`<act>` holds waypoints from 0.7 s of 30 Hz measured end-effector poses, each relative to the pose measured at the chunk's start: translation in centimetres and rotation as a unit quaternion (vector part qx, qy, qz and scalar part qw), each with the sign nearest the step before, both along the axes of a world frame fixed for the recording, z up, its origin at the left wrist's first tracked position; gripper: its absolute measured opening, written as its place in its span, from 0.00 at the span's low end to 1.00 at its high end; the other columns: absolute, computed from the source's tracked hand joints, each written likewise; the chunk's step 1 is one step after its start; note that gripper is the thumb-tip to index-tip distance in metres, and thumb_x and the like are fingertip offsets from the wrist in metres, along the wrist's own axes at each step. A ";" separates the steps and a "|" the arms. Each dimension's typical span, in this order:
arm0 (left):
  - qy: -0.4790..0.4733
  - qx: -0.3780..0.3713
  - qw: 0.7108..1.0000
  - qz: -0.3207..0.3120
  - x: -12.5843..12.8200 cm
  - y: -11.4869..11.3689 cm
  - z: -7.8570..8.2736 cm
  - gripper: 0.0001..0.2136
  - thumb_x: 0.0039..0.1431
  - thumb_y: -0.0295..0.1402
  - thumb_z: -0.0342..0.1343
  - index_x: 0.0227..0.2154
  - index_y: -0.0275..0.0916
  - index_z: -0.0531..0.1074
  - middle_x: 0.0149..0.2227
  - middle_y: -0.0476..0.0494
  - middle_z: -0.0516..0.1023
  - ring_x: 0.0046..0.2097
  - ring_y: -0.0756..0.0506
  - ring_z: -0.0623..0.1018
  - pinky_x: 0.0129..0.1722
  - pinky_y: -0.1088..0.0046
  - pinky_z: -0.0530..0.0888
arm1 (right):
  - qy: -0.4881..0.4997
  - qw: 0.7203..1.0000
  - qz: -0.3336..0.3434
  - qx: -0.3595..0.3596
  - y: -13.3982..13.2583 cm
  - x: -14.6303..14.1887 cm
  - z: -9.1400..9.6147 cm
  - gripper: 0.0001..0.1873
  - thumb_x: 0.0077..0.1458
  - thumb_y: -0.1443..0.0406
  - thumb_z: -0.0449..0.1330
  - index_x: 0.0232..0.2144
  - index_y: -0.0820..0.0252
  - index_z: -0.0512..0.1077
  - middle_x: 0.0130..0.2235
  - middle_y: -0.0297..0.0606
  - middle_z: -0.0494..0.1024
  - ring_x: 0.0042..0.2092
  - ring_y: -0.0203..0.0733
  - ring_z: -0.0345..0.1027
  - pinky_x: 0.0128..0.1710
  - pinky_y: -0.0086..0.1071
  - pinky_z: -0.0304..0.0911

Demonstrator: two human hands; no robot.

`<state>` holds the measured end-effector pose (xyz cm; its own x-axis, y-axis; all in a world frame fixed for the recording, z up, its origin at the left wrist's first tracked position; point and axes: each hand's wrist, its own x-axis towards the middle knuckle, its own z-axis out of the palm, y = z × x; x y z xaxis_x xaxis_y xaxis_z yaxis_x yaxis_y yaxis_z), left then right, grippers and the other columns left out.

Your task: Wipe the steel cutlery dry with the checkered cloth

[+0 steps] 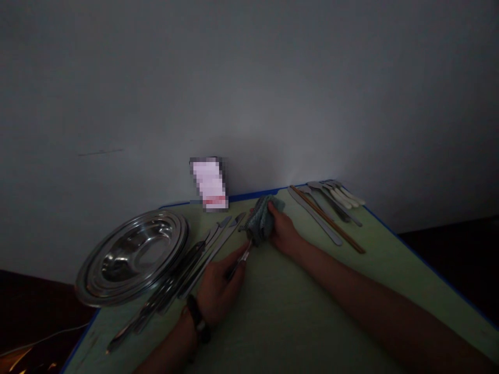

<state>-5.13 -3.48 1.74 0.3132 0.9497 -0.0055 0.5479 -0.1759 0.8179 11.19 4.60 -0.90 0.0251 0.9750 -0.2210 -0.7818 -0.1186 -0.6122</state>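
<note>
My left hand (219,286), with a dark band at the wrist, is closed around the handle of a piece of metal cutlery (245,254). The far end of that piece is covered by a grey-green cloth (261,218), so its kind cannot be made out. Gripping the cloth from the right is my right hand (284,229), its thumb on top and the folds bunched around the metal. Left of my left hand lies a row of knives and other metal cutlery (195,257). To the right of the cloth rests a table knife (317,218) beside wooden chopsticks (331,222).
Stacked shiny metal dishes (88,285) stand at the table's left edge. A lit phone (210,182) leans on the grey wall (273,93). Spoons (323,195) and white-handled cutlery (346,196) lie at the back right. Blue edging borders the pale green table (296,322).
</note>
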 end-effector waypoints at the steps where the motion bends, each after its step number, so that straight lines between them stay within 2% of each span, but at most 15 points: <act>1: 0.004 -0.002 1.000 -0.017 0.1 -0.1 0.1 0.22 0.59 0.39 0.48 0.54 0.36 0.68 0.24 0.50 0.74 0.26 0.48 0.69 0.27 0.75 0.64 | 0.012 1.000 -0.020 -0.004 0.3 0.2 0.0 0.11 0.55 0.60 0.54 0.27 0.60 0.72 0.26 0.37 0.78 0.35 0.42 0.74 0.39 0.37 0.69; 3: 0.004 -0.009 0.999 -0.047 0.2 -0.2 0.3 0.23 0.61 0.40 0.47 0.56 0.36 0.65 0.23 0.51 0.72 0.26 0.48 0.68 0.27 0.75 0.64 | 0.033 0.998 -0.049 -0.009 0.7 0.8 0.0 0.12 0.57 0.60 0.52 0.27 0.59 0.72 0.25 0.35 0.78 0.33 0.41 0.73 0.38 0.36 0.69; 5: -0.043 -0.050 0.997 -0.047 0.1 -0.1 0.3 0.23 0.62 0.42 0.46 0.57 0.35 0.63 0.23 0.51 0.70 0.25 0.49 0.67 0.26 0.76 0.64 | 0.052 0.997 -0.055 -0.021 1.0 1.3 0.1 0.14 0.58 0.60 0.51 0.26 0.59 0.71 0.24 0.33 0.77 0.30 0.39 0.72 0.37 0.35 0.69; 8: -0.126 -0.124 0.984 -0.025 0.0 0.1 0.2 0.23 0.63 0.43 0.43 0.54 0.32 0.65 0.25 0.48 0.72 0.25 0.50 0.67 0.25 0.75 0.65 | 0.074 0.996 -0.038 -0.042 1.0 1.9 0.5 0.16 0.59 0.59 0.49 0.24 0.58 0.71 0.22 0.31 0.76 0.26 0.36 0.69 0.36 0.34 0.68; 10: -0.146 -0.139 0.979 -0.027 -0.1 0.3 0.1 0.23 0.62 0.44 0.45 0.52 0.32 0.68 0.25 0.48 0.71 0.25 0.50 0.67 0.25 0.75 0.65 | 0.071 0.997 -0.017 -0.038 0.9 2.1 0.6 0.17 0.59 0.57 0.50 0.23 0.57 0.70 0.21 0.30 0.75 0.24 0.35 0.68 0.36 0.34 0.68; 15: -0.106 -0.109 0.987 -0.057 0.0 0.3 0.1 0.23 0.60 0.43 0.48 0.54 0.35 0.66 0.23 0.52 0.66 0.26 0.50 0.66 0.25 0.76 0.63 | 0.056 0.998 0.025 0.001 0.7 2.5 0.3 0.18 0.53 0.52 0.56 0.20 0.57 0.67 0.18 0.28 0.71 0.21 0.34 0.64 0.33 0.33 0.68; 21: -0.034 -0.080 0.995 -0.044 0.2 0.1 0.0 0.23 0.59 0.43 0.48 0.54 0.38 0.67 0.24 0.53 0.65 0.26 0.51 0.65 0.24 0.77 0.62 | 0.064 0.997 0.026 -0.018 0.9 2.3 -0.2 0.17 0.56 0.54 0.53 0.21 0.57 0.67 0.18 0.30 0.70 0.23 0.35 0.65 0.32 0.34 0.68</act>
<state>-4.94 -3.37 1.73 0.3999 0.9072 -0.1302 0.4790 -0.0858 0.8736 13.53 5.50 -1.06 -0.0565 0.9656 -0.2539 -0.8452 -0.1817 -0.5027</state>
